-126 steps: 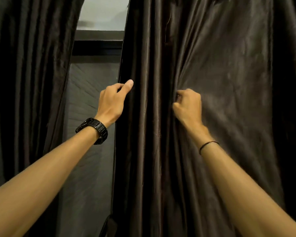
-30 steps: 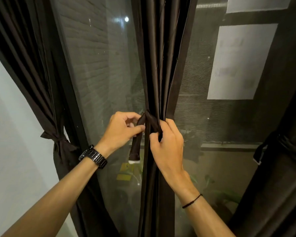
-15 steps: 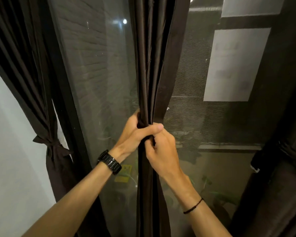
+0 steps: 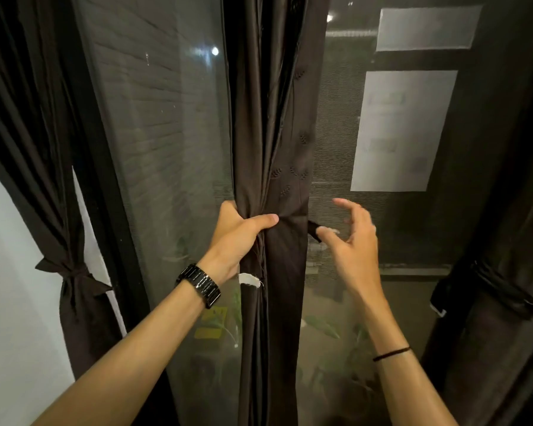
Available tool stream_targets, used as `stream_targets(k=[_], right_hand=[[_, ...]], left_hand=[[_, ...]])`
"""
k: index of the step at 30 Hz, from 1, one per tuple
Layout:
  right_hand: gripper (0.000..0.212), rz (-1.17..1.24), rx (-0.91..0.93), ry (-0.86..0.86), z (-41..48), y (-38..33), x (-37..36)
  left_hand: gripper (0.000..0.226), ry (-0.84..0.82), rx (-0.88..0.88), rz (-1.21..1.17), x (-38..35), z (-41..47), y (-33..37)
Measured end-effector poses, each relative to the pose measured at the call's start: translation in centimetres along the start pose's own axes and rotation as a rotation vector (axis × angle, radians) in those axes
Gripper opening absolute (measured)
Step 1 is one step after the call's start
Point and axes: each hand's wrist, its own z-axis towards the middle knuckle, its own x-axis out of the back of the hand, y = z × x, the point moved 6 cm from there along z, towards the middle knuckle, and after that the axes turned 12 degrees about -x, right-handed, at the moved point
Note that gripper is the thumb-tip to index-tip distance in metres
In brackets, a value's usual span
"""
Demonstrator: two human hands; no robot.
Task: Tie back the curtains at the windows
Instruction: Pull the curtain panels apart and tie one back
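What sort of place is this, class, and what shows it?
Likely an indoor room at a large window, at night: the middle curtain hangs gathered before the glass pane, and the left curtain is already tied back.

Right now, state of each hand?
Left hand: closed around the gathered middle curtain.
Right hand: open, fingers spread, holding nothing; thumb by the tie strap loose end.

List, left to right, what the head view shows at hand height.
tied-back left curtain → black window frame → left hand → gathered middle curtain → loose strap end → right hand → strapped right curtain
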Motion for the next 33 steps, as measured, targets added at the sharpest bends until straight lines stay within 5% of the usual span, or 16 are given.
stream_targets(k=[3, 5, 7, 14, 19, 25, 29, 33], right_hand=[[0.031, -0.112, -0.115, -0.303, 1.4, 2.2, -2.2], [0.013, -0.161, -0.065, -0.284, 1.1, 2.5, -2.4], [0.024, -0.125, 0.011, -0.185, 0.2, 2.2, -1.9], [0.025, -0.34, 0.84, 0.066, -5.0, -6.4, -2.5], [0.014, -0.4, 1.124, -0.003, -5.8, -9.2, -5.2], [0.022, -0.482, 1.07, -0.005, -4.7, -10.6, -6.8], [0.027, -0.444, 0.903, -0.115, -3.4, -9.7, -7.2], [0.015, -0.337, 0.749, -0.219, -2.4, -9.5, -6.6]], left_hand=[[0.047, -0.018, -0.004, -0.024, -0.1, -0.1, 0.2], [0.046, -0.018, -0.006, -0.016, -0.1, -0.2, 0.1], [0.042, -0.015, -0.03, 0.079, 0.2, -0.1, 0.0], [0.028, -0.097, -0.368, 0.61, 0.2, -0.6, 2.1], [0.016, -0.193, -0.575, 0.982, -0.3, -2.7, 2.8], [0.016, -0.193, -0.582, 1.133, 1.3, -2.9, 3.0], [0.05, -0.103, -0.637, 0.797, 2.4, -3.3, 4.0], [0.023, -0.171, -0.637, 0.604, 3.1, -3.8, 3.8]])
